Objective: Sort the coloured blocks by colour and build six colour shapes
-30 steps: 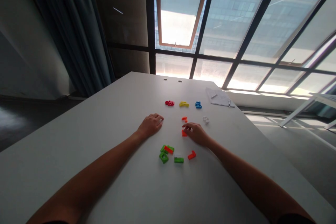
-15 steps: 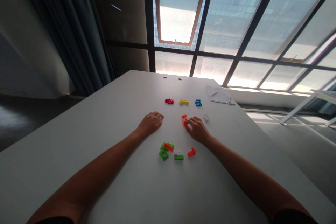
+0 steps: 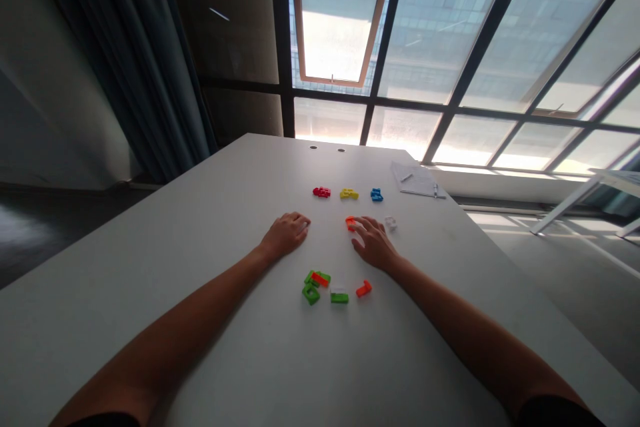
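Note:
My left hand rests on the white table with its fingers loosely bent, and nothing shows in it. My right hand lies farther right, thumb and fingers apart. Its fingertips are at a small group of orange plastic pieces, partly covered by the fingers. Just beyond that hand is a clear or white piece. Nearer to me lie green pieces with an orange bar on top, a green block beside a white piece, and an orange T-shaped piece.
Across the table stand a red block cluster, a yellow one and a blue one in a row. Paper sheets with pens lie at the far right edge. Large windows and a dark curtain are behind.
My right hand has pushed the nearer orange piece away from me, up against the other orange piece, and its thumb and fingers have parted. My left hand stays put.

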`<action>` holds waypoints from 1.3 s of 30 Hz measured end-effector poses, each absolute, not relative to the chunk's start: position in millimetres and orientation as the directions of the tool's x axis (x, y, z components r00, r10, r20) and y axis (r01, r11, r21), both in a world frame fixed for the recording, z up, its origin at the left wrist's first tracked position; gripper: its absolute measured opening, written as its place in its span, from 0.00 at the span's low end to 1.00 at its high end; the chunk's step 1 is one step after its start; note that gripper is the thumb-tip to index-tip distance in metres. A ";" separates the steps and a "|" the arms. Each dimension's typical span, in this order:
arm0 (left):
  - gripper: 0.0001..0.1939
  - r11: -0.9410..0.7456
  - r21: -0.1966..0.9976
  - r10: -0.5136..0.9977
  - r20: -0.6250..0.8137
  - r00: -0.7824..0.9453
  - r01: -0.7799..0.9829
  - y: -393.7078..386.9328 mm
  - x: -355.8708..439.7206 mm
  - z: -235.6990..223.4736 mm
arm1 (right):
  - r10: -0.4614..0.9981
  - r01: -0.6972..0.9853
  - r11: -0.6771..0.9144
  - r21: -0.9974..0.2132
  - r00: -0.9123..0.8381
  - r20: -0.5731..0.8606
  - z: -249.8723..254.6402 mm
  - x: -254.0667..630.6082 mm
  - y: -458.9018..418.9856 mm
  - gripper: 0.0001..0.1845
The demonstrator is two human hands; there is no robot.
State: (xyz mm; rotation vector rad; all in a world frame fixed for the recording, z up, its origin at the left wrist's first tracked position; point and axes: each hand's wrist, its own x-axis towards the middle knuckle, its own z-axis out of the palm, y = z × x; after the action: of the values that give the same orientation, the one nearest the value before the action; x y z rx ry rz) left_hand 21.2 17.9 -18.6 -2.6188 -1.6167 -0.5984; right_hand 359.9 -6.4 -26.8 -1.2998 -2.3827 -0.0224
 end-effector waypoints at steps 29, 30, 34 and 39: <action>0.17 -0.474 0.188 0.856 0.326 0.400 0.860 19.6 20.0 -20.2 | 0.833 0.810 0.529 -0.253 -0.441 0.333 -28.5 355.2 -1.2 0.31; 0.17 -0.475 0.190 0.856 0.327 0.401 0.859 19.9 19.8 -20.6 | 0.827 0.797 0.537 -0.278 -0.431 0.361 -25.5 355.2 -1.5 0.31; 0.17 -0.481 0.189 0.852 0.333 0.405 0.856 20.8 19.1 -21.6 | 0.819 0.659 0.569 -0.492 -0.510 0.263 3.5 362.9 -6.0 0.15; 0.17 -0.476 0.183 0.856 0.322 0.405 0.860 20.1 19.0 -21.1 | 0.511 0.494 0.523 -0.694 -0.834 -0.209 47.7 373.6 -25.4 0.15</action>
State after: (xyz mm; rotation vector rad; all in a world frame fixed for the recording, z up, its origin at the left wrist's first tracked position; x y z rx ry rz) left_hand 19.0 20.1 -21.1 -2.6237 -1.6014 -0.5897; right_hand 373.6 -25.4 47.7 -0.8985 -2.7233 1.2309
